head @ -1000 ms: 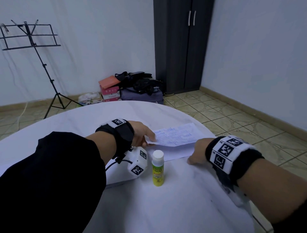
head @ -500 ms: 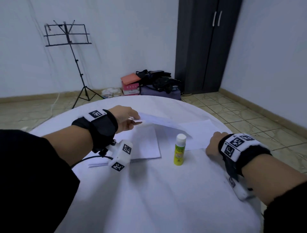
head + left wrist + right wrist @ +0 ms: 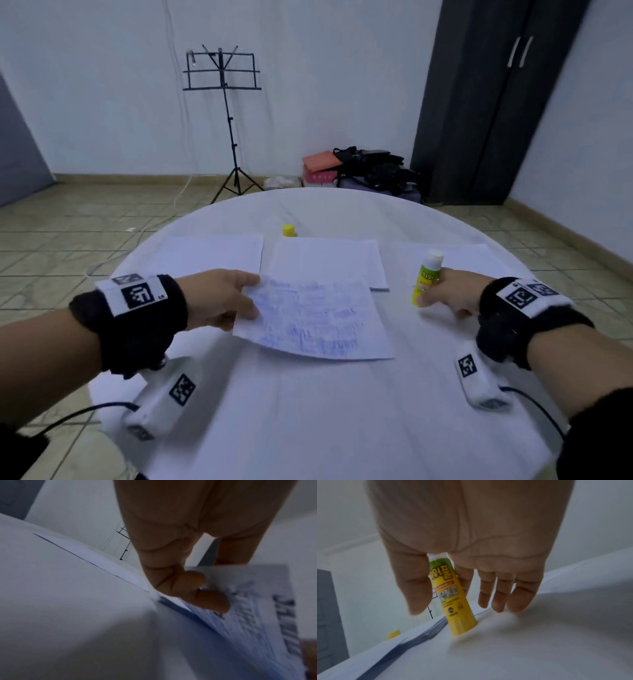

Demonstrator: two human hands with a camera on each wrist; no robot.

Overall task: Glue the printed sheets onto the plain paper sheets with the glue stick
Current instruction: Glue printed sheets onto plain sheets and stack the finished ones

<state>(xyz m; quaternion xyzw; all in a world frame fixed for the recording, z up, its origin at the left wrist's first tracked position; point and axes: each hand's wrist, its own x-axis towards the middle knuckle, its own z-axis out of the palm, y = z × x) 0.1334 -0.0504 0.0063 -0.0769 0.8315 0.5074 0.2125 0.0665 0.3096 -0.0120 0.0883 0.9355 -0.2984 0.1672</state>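
Observation:
A printed sheet (image 3: 318, 318) with blue text hangs low over the front middle of the round white table (image 3: 308, 411), curved and slightly lifted. My left hand (image 3: 245, 298) pinches its left edge between thumb and fingers (image 3: 197, 586); the printed sheet (image 3: 257, 615) is blurred there. Three plain paper sheets lie in a row behind: left (image 3: 212, 255), middle (image 3: 325, 260) and right (image 3: 459, 255). The yellow glue stick (image 3: 426, 279) stands upright, uncapped, at the right. My right hand (image 3: 442, 294) holds the glue stick (image 3: 452, 599) between thumb and forefinger, its other fingers straight on the table.
The glue stick's yellow cap (image 3: 288, 230) stands behind the plain sheets. Beyond the table are a music stand (image 3: 222, 85), bags and boxes (image 3: 359, 168) on the floor, and a dark wardrobe (image 3: 496, 102). The table edge runs close to both forearms.
My left hand has carried the printed sheet from the right-hand paper to the front middle. My right hand has left the table and taken hold of the glue stick. The head view has swung left.

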